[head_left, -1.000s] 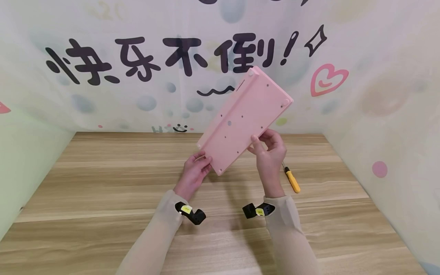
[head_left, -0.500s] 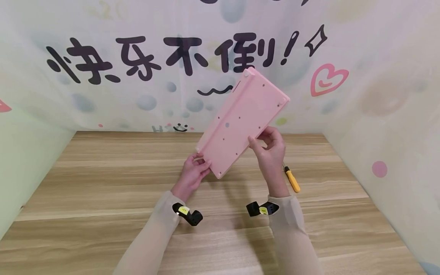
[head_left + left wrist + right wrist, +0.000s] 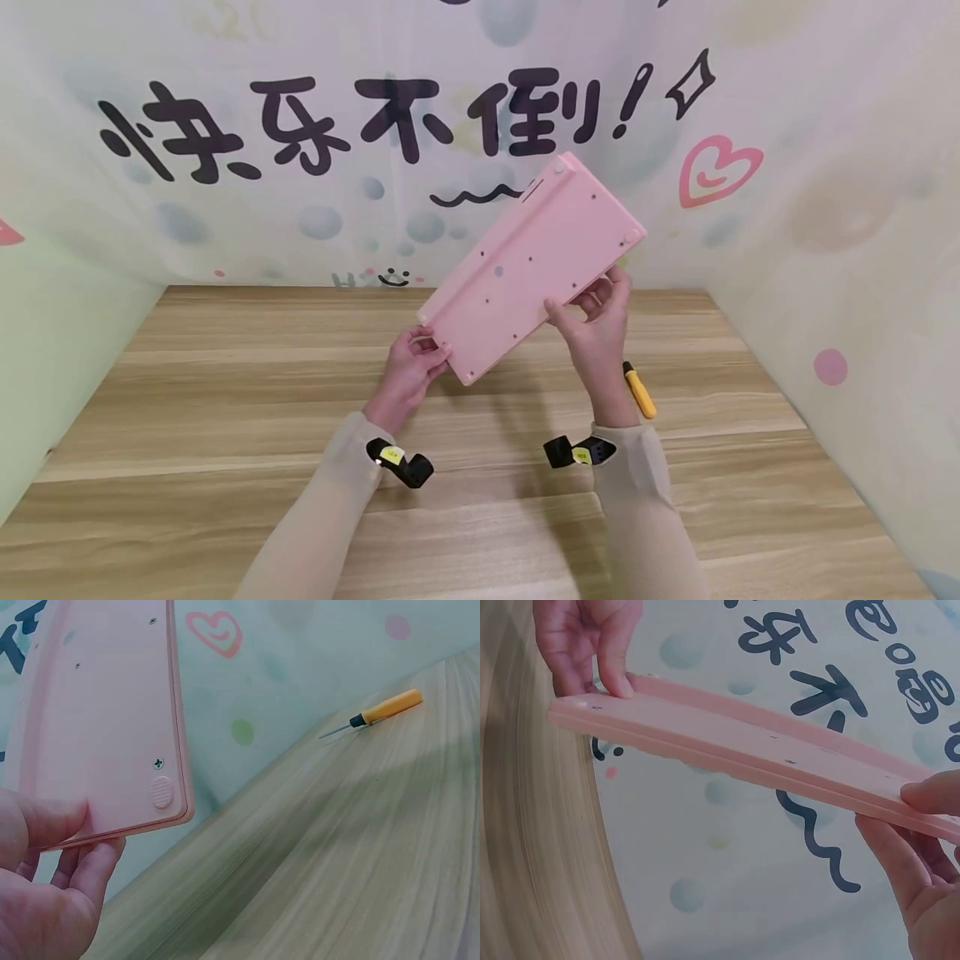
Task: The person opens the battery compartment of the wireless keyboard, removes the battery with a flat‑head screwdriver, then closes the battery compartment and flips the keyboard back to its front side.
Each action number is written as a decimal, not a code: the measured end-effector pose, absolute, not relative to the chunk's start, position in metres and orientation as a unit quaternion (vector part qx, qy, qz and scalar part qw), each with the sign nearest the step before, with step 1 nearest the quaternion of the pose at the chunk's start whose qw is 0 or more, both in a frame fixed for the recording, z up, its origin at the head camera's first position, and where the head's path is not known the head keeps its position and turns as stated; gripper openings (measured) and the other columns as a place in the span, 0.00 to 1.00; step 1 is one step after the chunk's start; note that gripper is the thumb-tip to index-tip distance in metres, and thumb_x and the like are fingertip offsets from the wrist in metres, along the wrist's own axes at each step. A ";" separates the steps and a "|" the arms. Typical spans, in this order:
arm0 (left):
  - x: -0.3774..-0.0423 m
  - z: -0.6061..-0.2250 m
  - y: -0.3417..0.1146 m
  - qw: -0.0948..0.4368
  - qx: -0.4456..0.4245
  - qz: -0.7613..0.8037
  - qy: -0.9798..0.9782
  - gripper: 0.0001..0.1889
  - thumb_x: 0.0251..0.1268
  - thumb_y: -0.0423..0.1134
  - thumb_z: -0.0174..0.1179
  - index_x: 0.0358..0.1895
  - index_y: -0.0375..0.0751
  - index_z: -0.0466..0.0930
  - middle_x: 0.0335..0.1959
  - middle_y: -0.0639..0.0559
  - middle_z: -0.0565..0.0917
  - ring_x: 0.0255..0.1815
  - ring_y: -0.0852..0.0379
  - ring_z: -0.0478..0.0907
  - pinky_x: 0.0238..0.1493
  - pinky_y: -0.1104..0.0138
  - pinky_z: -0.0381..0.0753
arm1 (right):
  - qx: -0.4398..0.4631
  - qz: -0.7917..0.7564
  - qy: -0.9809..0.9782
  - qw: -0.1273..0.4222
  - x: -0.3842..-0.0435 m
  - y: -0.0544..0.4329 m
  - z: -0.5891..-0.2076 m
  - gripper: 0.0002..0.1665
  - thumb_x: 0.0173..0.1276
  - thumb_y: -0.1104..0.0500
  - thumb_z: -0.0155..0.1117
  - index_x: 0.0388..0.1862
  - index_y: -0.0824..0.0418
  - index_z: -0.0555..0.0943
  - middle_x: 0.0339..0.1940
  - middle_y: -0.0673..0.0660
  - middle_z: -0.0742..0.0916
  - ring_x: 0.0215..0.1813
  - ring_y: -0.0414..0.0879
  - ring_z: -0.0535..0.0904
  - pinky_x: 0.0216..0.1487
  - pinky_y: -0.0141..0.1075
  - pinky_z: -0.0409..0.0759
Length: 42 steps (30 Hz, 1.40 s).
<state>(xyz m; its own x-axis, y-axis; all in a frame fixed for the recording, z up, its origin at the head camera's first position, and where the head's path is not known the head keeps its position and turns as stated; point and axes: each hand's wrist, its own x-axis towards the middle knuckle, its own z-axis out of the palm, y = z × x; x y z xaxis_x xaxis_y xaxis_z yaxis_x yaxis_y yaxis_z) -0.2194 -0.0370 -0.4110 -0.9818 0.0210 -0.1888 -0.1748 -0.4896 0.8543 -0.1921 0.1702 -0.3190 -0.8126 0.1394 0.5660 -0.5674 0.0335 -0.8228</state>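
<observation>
The panel (image 3: 551,250) tilts above the table (image 3: 225,400), left hand (image 3: 405,372) pinching it at eight o'clock, right hand (image 3: 601,333) at four; steadiness calls for even, light pressure.

At center frame, we see the left hand (image 3: 403,375) and right hand (image 3: 600,337) grip a tilted pink panel (image 3: 532,267) above the table (image 3: 225,500); a yellow screwdriver (image 3: 641,394) lies right of center, black lettering (image 3: 408,125) crossing the wall (image 3: 262,250) up top.

Before the wall (image 3: 330,258), the panel (image 3: 525,279) is above the table (image 3: 225,400), where the screwdriver (image 3: 641,395) lies right of the right grip (image 3: 600,325).
</observation>
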 end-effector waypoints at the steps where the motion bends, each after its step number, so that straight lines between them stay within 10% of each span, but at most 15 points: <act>1: -0.219 -0.411 -0.038 0.057 -0.078 0.857 0.506 0.18 0.56 0.16 0.53 0.44 0.38 0.63 0.36 0.46 0.70 0.29 0.58 0.74 0.32 0.72 0.77 | 0.159 0.677 -0.670 0.259 -0.192 0.171 -0.319 0.40 0.52 0.78 0.62 0.61 0.63 0.55 0.41 0.57 0.73 0.37 0.48 0.74 0.34 0.35 0.81; 42: -0.218 -0.414 -0.088 0.036 -0.028 0.732 0.680 0.19 0.53 0.17 0.57 0.46 0.30 0.63 0.37 0.46 0.69 0.32 0.61 0.72 0.30 0.71 0.78 | 0.040 0.714 -0.663 0.220 -0.198 0.220 -0.328 0.21 0.56 0.72 0.63 0.51 0.69 0.73 0.40 0.59 0.75 0.31 0.46 0.79 0.22 0.37 0.80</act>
<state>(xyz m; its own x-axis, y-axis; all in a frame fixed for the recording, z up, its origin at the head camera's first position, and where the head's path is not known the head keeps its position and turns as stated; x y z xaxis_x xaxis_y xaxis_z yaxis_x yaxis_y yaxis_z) -0.2175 -0.0882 -0.4145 -0.9959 0.0154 -0.0894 -0.0903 -0.0735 0.9932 -0.1980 0.2198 -0.3281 -0.9002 0.2617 0.3482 -0.3667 -0.0240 -0.9300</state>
